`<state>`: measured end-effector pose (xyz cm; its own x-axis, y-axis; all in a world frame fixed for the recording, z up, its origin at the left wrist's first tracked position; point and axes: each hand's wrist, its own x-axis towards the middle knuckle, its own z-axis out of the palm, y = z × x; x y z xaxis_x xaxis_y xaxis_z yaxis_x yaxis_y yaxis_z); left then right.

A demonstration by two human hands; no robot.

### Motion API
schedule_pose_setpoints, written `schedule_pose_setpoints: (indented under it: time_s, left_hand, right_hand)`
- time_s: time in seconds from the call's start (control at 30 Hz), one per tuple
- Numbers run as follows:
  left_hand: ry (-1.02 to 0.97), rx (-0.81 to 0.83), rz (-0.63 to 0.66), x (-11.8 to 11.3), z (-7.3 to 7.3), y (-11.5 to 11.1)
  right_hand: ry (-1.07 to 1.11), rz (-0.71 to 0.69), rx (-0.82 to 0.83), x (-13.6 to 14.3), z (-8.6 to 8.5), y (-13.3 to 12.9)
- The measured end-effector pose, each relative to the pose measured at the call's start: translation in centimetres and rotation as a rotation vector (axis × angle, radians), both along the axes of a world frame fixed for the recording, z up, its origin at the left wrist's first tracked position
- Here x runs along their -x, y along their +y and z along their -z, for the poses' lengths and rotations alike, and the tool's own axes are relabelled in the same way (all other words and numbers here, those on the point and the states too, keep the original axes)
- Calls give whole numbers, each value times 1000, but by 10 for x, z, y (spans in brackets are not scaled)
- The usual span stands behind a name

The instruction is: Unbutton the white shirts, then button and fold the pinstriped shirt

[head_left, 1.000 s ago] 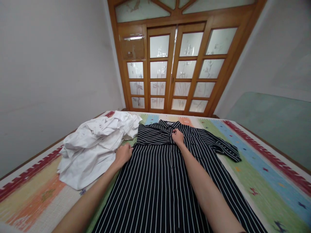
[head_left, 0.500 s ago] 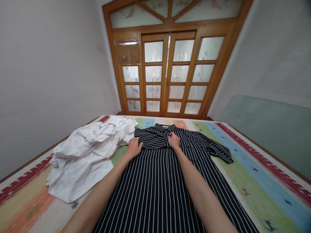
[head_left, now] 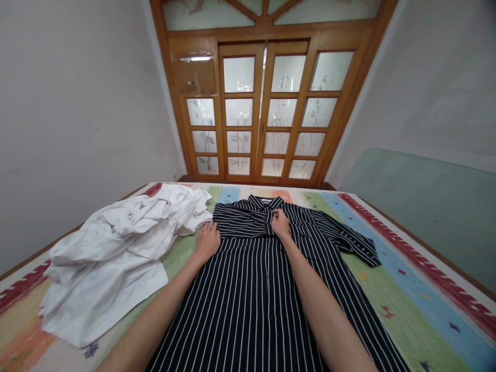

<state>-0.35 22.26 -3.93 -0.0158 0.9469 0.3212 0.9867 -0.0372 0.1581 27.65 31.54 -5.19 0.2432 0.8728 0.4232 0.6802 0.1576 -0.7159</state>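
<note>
A black shirt with white stripes (head_left: 248, 289) lies front up on the patterned bedspread, its collar at the far end. Its left sleeve (head_left: 242, 222) is folded inward across the chest. My right hand (head_left: 280, 223) is closed, pinching the cuff end of that sleeve near the button line. At the shirt's left edge, by the fold, my left hand (head_left: 208, 241) rests palm down with its fingers stretched out; its thumb is hard to see. The right sleeve (head_left: 354, 240) spreads outward to the right.
A crumpled white cloth garment (head_left: 112, 258) lies left of the shirt, close to my left hand. The colourful bedspread (head_left: 391, 289) runs under everything. Pale green headboard-like panel (head_left: 426, 206) stands at right; wooden glass-paned doors (head_left: 256, 113) are beyond the bed.
My left hand has shifted slightly left, to the shirt's edge. My right hand still pinches the sleeve's end. The view has tilted and shifted slightly.
</note>
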Motion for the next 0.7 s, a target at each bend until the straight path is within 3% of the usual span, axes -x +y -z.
schedule_pose_setpoints:
  time_s: [0.17,0.4,0.7]
  left_hand:
    - [-59,47,10,7,0,8]
    - [-287,125,-84,30,-9,48]
    - [-312,86,-170,37,-26,86]
  right_hand:
    - [51,-26,-57,-1,0,2]
    - [15,-76,-43,1,-2,-4]
    - [-46,-118,-7,3,-3,-4]
